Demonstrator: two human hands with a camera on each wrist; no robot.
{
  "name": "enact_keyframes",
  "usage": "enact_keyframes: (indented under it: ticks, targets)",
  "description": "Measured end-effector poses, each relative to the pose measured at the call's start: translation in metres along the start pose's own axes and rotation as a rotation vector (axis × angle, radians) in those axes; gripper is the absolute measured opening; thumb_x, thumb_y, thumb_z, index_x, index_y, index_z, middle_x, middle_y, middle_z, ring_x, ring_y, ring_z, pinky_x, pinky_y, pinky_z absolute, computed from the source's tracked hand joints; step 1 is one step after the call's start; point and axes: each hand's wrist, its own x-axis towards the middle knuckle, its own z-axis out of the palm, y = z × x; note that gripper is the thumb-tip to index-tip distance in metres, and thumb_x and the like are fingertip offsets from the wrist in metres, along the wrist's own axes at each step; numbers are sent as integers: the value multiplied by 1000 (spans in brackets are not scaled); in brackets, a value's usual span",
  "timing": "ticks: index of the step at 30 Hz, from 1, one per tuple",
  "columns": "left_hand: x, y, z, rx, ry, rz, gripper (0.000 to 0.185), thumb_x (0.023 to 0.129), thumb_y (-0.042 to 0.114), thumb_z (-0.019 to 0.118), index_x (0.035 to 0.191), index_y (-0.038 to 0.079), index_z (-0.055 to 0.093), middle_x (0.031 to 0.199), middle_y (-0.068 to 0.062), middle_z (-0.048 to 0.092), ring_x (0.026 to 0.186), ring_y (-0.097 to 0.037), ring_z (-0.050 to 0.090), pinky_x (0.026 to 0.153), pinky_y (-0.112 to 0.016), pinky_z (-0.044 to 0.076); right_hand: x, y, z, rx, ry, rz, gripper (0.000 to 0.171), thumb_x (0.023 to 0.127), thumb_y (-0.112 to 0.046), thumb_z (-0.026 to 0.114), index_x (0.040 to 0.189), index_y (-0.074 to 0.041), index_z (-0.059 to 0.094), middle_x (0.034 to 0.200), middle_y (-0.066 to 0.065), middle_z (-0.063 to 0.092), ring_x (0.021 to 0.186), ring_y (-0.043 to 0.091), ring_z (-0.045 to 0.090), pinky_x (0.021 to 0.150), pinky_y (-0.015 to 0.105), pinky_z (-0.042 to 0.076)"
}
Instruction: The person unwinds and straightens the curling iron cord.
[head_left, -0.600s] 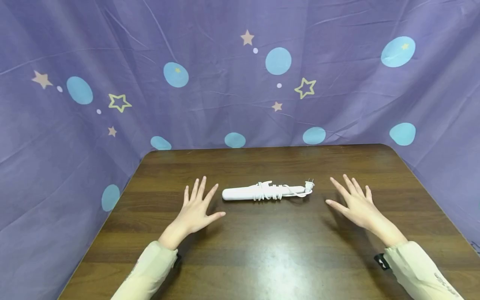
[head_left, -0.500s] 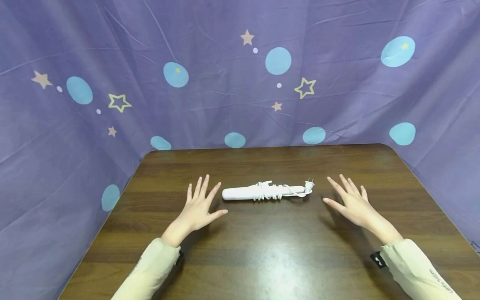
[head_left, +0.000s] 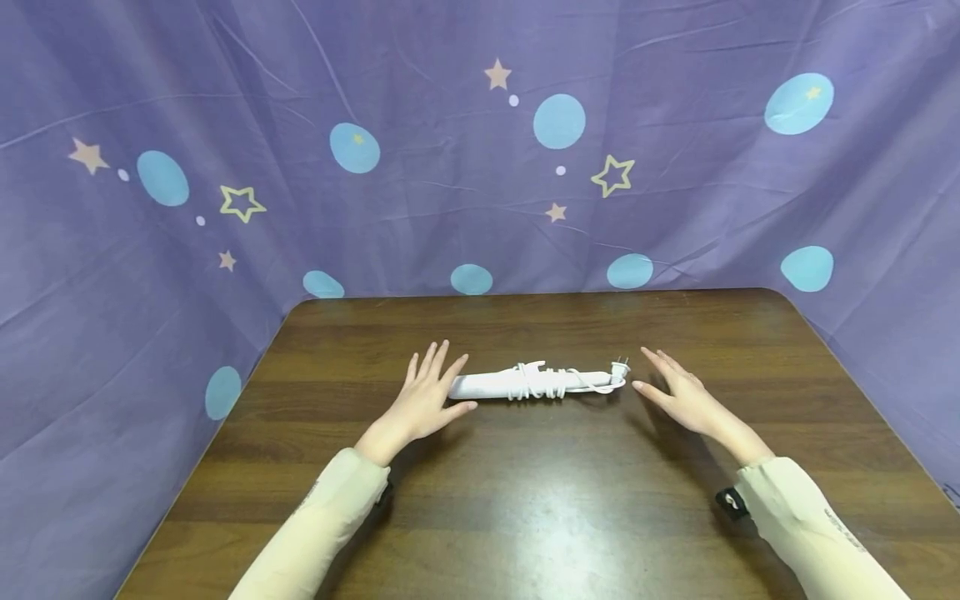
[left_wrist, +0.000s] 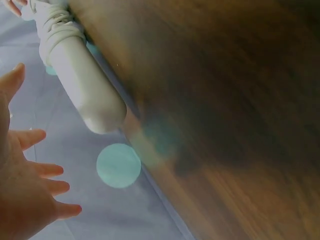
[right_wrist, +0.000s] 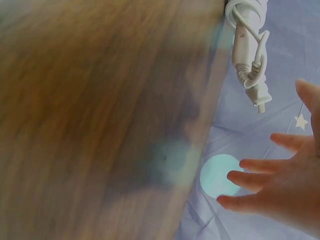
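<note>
On the wooden table (head_left: 525, 483) lies a white curling iron (head_left: 487, 385), its cord (head_left: 555, 383) wound in loops around the body. The two-pin plug (head_left: 618, 371) sticks out at its right end. My left hand (head_left: 420, 406) is at the rounded left end, fingers spread, overlapping that end in the head view. In the left wrist view, a gap shows between the left hand (left_wrist: 25, 190) and the curling iron (left_wrist: 85, 85). Just right of the plug hovers my right hand (head_left: 690, 402), fingers extended and holding nothing. The right wrist view shows the plug (right_wrist: 259, 94) apart from the fingertips.
A purple curtain (head_left: 450, 225) with stars and blue dots hangs behind and beside the table. Pale sleeves (head_left: 322, 508) cover both forearms, with a dark device (head_left: 731, 502) at the right wrist.
Both hands have moved inward and slightly forward: the left to the right, the right to the left, each closer to an end of the curling iron. The curling iron stays in place.
</note>
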Motion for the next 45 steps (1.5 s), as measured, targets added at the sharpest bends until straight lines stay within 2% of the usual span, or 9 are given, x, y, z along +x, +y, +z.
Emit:
enact_keyframes:
  ticks: [11, 19, 24, 35, 37, 38, 41, 44, 45]
  targets:
    - [20, 6, 13, 8, -28, 55, 66, 84, 44, 54, 135, 8, 34, 138, -24, 28, 128, -38, 23, 101, -52, 16, 12, -5, 8, 205, 19, 49, 57, 91, -24, 48, 130, 12, 28, 123, 36, 38, 112, 46, 40, 93, 51, 30]
    - [29, 12, 20, 9, -72, 107, 61, 85, 36, 57, 132, 2, 37, 129, -25, 40, 119, -36, 38, 96, -49, 29, 16, -6, 16, 378, 15, 32, 49, 89, -9, 51, 125, 18, 31, 114, 37, 46, 104, 44, 49, 88, 47, 38]
    - [33, 14, 22, 3, -102, 109, 56, 85, 32, 58, 130, 3, 41, 124, -22, 46, 115, -35, 44, 92, -47, 34, 19, -4, 21, 400, 32, 24, 44, 87, -6, 52, 121, 17, 36, 106, 34, 54, 99, 39, 53, 81, 34, 44]
    - [39, 13, 31, 42, -20, 166, 46, 79, 21, 65, 119, 3, 50, 101, -16, 58, 90, -31, 56, 76, -42, 44, 20, -6, 24, 747, -38, 96, 43, 86, 7, 45, 117, 29, 24, 102, 43, 48, 78, 14, 62, 75, 34, 48]
    - [40, 12, 34, 26, 5, 188, 44, 77, 18, 67, 115, 2, 51, 97, -16, 58, 85, -32, 57, 73, -42, 44, 21, -4, 25, 790, -40, 97, 44, 85, 7, 45, 117, 29, 23, 98, 40, 52, 76, 13, 63, 73, 32, 49]
    - [42, 6, 42, 31, 29, 212, 44, 78, 22, 67, 115, 4, 50, 95, -15, 57, 82, -31, 57, 70, -41, 45, 21, -3, 26, 813, -39, 93, 46, 85, 7, 46, 117, 29, 22, 95, 35, 55, 75, 12, 63, 72, 30, 49]
    - [42, 5, 44, 40, 42, 230, 41, 78, 20, 67, 111, 3, 49, 92, -15, 56, 80, -31, 56, 68, -40, 45, 22, 2, 29, 917, -26, 78, 52, 82, 4, 53, 115, 31, 22, 87, 18, 62, 73, 10, 63, 70, 27, 49]
    - [39, 7, 43, 60, 49, 236, 41, 78, 19, 67, 110, 3, 49, 92, -15, 56, 81, -31, 57, 69, -41, 45, 21, 4, 31, 979, -16, 71, 57, 78, -1, 60, 112, 30, 27, 84, 2, 62, 74, 8, 62, 69, 24, 49]
    - [35, 14, 35, 65, 40, 223, 40, 76, 15, 69, 109, 1, 50, 92, -16, 56, 81, -32, 57, 70, -42, 45, 20, 2, 30, 993, -9, 72, 57, 77, -1, 62, 112, 30, 28, 84, 0, 62, 74, 9, 62, 69, 24, 49]
